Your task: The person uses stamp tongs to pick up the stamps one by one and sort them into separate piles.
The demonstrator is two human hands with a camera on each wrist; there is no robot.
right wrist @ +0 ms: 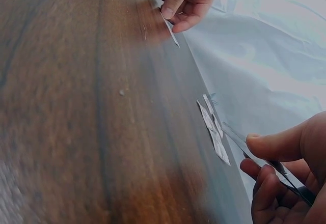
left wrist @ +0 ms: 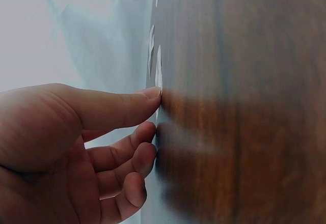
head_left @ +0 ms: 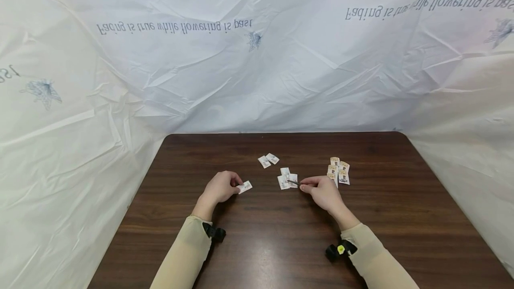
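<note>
My left hand (head_left: 222, 187) pinches a small white printed paper piece (head_left: 245, 187) at its near edge, low over the table. In the left wrist view the thumb and fingers of that hand (left wrist: 107, 127) meet at the edge of the paper. A pair of tweezers (right wrist: 285, 174) is held between the thumb and fingers of my right hand (head_left: 323, 191). The tips of the tweezers reach over a cluster of 3 white paper pieces (head_left: 283, 182); whether they touch the paper I cannot tell.
Two more white paper pieces (head_left: 264, 161) lie farther back. To the right of my right hand is a group of several tan-printed paper pieces (head_left: 343, 177). The dark wooden table (head_left: 257, 226) meets a wrinkled white printed sheet (head_left: 249, 84) behind it.
</note>
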